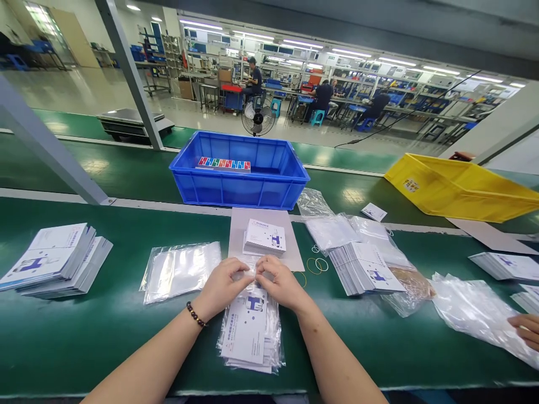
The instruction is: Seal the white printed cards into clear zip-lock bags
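My left hand (225, 283) and my right hand (277, 280) meet over the upper end of a clear plastic bag (273, 331), fingers pinched on its edge. Inside it shows a white booklet (245, 331) with a blue machine picture, lying on a pile of similar bagged booklets. Just beyond my hands, a stack of booklets (265, 235) rests on a cardboard sheet (240, 235). To the left of my left hand lie several flat clear bags (183, 269). Rubber bands (320, 265) are scattered beyond my right hand.
Tall booklet stacks (50, 255) stand at the left, another stack (366, 269) at the right. Behind are a blue crate (240, 191) and a yellow bin (467, 191). A grey post (130, 73) rises at the left. Another person's hand (526, 330) touches plastic bags (475, 308) at the far right.
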The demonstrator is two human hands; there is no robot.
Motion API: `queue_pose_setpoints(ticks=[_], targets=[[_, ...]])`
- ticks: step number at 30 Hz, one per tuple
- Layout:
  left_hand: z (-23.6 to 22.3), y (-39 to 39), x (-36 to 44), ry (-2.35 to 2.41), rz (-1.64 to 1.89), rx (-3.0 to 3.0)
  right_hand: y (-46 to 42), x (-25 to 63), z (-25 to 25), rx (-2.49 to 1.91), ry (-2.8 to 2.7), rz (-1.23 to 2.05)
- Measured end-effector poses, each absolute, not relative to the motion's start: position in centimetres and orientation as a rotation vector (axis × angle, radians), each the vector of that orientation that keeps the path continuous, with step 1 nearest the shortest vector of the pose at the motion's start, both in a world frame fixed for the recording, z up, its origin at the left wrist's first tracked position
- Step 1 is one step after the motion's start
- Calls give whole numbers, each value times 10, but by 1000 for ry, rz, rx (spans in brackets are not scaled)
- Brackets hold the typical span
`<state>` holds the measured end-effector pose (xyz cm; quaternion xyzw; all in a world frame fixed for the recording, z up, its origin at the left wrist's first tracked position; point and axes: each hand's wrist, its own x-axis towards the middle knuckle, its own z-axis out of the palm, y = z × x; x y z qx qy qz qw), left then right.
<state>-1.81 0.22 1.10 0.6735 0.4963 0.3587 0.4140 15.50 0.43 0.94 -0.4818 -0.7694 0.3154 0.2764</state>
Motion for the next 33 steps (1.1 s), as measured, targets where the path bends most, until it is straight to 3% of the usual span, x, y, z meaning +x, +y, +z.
queue_pose_setpoints(ticks=[4,7,13,19,27,30,33], targets=[[27,-21,-39,1352,1036,1724,3,157,9,-1485,-2250,768],[26,-59,-52,1266,912,1505,0,155,11,-1555,-2374,752],[-22,-145,-56,912,408,805,-4,151,15,-1548,-2546,767],[-45,-167,-46,685,475,180,-23,147,18,-1528,-2570,818],[-45,-175,-33,714,525,61,-71,144,15,-1468,-2453,963],[-38,-180,-26,808,573,253,-77,148,6,-1451,-2191,1170],[-22,-178,-23,775,658,399,-82,157,-2,-1395,-1782,1162]])
